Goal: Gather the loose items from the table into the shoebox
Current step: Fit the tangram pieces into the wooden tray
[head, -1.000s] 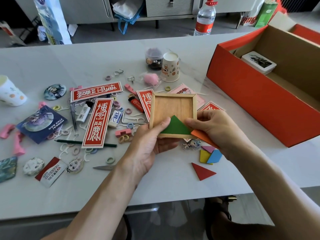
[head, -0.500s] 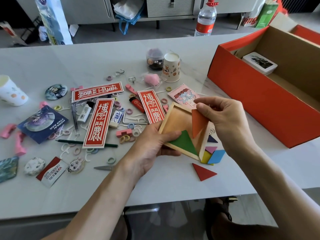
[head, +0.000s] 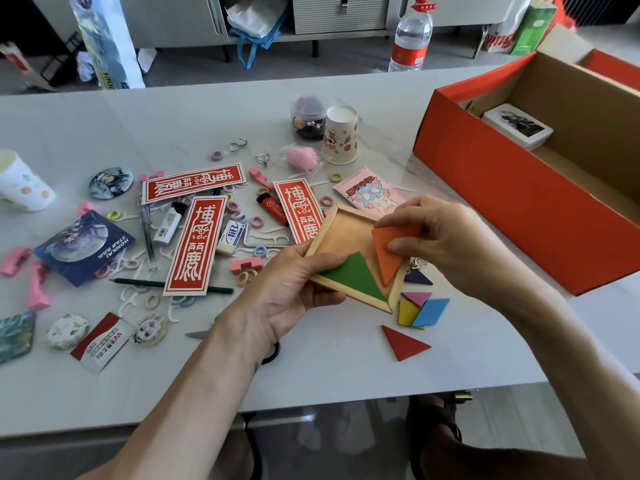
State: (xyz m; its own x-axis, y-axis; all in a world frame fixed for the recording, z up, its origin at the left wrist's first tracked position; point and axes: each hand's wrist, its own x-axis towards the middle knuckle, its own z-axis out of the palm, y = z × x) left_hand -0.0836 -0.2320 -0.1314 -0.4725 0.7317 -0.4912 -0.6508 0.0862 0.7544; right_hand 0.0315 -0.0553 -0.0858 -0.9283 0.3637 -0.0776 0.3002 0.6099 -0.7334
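My left hand [head: 287,292] grips the near-left corner of a square wooden puzzle tray [head: 341,233], held tilted above the table. A green triangle [head: 353,277] lies in the tray under my left thumb. My right hand [head: 440,244] pinches an orange triangle [head: 389,252] and holds it inside the tray against the right side. Loose puzzle pieces lie on the table below the tray: a red triangle [head: 405,342], a blue parallelogram [head: 431,311], a yellow piece [head: 407,311], a pink triangle [head: 417,297] and a purple triangle [head: 417,278]. The orange shoebox [head: 519,202] stands open at the right with a white tin [head: 517,128] inside.
Clutter covers the left and middle of the table: red banners [head: 197,244], a paper cup [head: 341,135], a red lighter [head: 273,209], an eraser [head: 232,237], a pencil [head: 166,285], badges, hair ties, pink clips. A second cup [head: 19,183] stands far left. A water bottle [head: 412,36] stands behind the table.
The tray has tilted and shifted slightly right. My right hand has brought the orange triangle from the tray's lower edge up into the tray and laid it flatter against the right side.
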